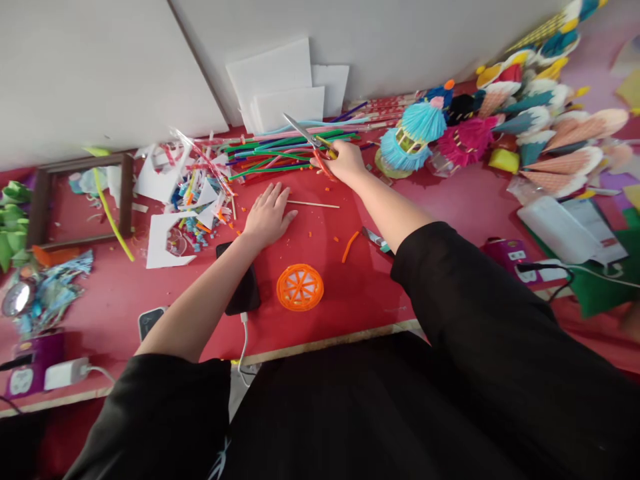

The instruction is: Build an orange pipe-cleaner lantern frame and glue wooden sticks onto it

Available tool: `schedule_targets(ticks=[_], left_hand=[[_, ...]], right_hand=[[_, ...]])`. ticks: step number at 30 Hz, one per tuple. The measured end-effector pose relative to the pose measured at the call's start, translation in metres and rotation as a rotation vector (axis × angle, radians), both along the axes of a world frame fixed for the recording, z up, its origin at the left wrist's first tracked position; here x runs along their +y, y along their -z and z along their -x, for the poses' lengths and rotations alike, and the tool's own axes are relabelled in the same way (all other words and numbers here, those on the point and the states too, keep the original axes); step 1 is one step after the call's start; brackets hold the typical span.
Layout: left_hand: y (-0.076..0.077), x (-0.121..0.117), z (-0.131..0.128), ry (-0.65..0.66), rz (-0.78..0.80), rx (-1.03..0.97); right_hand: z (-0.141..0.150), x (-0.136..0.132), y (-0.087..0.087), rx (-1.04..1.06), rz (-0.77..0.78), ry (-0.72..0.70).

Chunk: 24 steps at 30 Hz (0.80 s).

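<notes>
My right hand (344,162) is closed around the orange handle of a pair of scissors (301,129). Their metal blades point up and left over a bundle of colored pipe cleaners (273,157). Palm down on the red table, my left hand (267,215) has its fingers stretched out, and it holds nothing. By its fingertips lies a thin wooden stick (315,204). Closer to me rests an orange disc shaped like a citrus slice (300,287). A short orange pipe cleaner piece (351,247) lies to the right of it.
Under my left forearm is a black phone (245,293) with a white cable. Paper scraps (163,241) and cut bits are heaped at left, near a brown frame (80,239). At right stand a blue yarn-topped craft (411,137) and several cone crafts (565,167). White boards (273,73) lean behind.
</notes>
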<state>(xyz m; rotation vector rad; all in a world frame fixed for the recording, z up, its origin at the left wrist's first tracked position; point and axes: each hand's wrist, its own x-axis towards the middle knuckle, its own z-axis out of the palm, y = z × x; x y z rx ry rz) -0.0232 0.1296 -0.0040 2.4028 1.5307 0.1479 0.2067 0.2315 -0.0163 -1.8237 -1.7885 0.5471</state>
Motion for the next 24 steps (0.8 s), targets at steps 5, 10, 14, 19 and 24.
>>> schedule_targets(ticks=[5, 10, 14, 19, 24], left_hand=[[0.002, -0.017, 0.003, 0.021, 0.002, -0.016], [-0.01, -0.038, 0.015, -0.077, -0.039, 0.144], [-0.017, -0.031, 0.017, -0.124, -0.064, 0.145], [-0.016, -0.015, 0.001, 0.161, 0.039, 0.13], [-0.009, -0.007, -0.017, 0.215, 0.051, 0.182]], right_hand=[[-0.003, 0.0, -0.001, 0.098, -0.017, 0.02], [-0.005, 0.001, 0.002, 0.111, -0.022, 0.004], [-0.005, 0.001, 0.006, 0.092, -0.03, -0.002], [-0.005, 0.002, 0.007, 0.076, -0.038, 0.001], [-0.004, 0.003, 0.01, 0.075, -0.05, 0.003]])
